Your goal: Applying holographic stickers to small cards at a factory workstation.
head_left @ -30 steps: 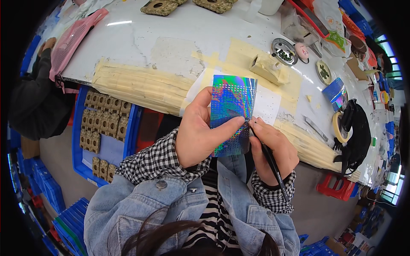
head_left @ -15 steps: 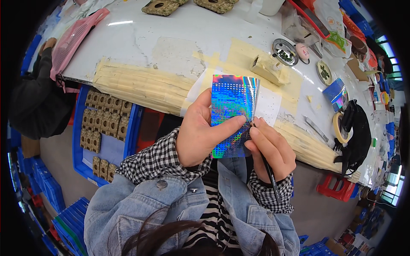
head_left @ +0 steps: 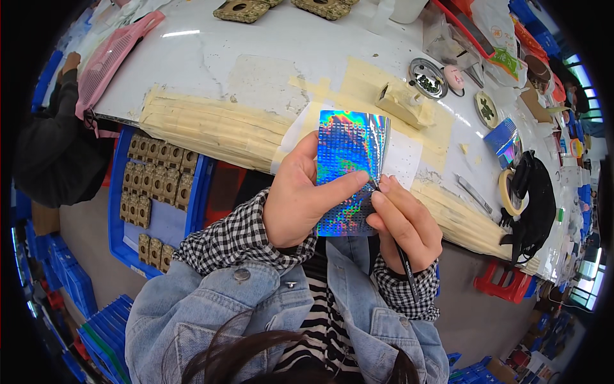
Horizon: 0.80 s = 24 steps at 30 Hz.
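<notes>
Left grip pinches iridescent rectangular foil sheet; right grip clasps slim black tool at sheet's right long edge.

On the white tabletop lies a roll of cream tape. Just to the right of this roll there is a black bag, and near its left side a slim metal tool. Beyond the roll, more to the left, sits a round dish with dark green pieces. Well apart, left of the roll, a blue tray contains rows of brown patterned cases.
</notes>
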{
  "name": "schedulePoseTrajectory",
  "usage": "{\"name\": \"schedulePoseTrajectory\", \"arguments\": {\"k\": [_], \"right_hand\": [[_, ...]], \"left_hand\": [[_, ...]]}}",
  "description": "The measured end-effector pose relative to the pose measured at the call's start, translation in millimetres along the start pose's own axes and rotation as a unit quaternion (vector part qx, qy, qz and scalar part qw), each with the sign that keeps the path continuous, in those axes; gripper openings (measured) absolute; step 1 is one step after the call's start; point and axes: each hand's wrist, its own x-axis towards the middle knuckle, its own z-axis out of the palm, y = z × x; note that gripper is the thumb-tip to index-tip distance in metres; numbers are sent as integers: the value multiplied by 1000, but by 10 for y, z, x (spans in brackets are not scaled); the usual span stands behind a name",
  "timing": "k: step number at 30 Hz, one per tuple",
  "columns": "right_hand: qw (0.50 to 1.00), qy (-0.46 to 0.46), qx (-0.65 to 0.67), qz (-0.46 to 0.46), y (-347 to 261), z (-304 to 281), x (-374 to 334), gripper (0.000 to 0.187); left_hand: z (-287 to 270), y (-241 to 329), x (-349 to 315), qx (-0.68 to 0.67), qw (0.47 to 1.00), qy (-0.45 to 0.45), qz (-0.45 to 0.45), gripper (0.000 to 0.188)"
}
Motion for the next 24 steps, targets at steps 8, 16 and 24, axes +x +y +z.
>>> {"name": "schedulePoseTrajectory", "arguments": {"k": [8, 16, 24], "right_hand": [[998, -2, 49, 25, -21, -38, 12, 32], [996, 11, 81, 39, 8, -36, -25, 30], [982, 104, 105, 120, 193, -122, -144, 21]], "left_hand": [[-7, -6, -5, -8, 1000, -11, 6, 43], [7, 7, -13, -7, 1000, -10, -6, 43], [-34, 35, 0, -20, 1000, -4, 3, 43]]}}
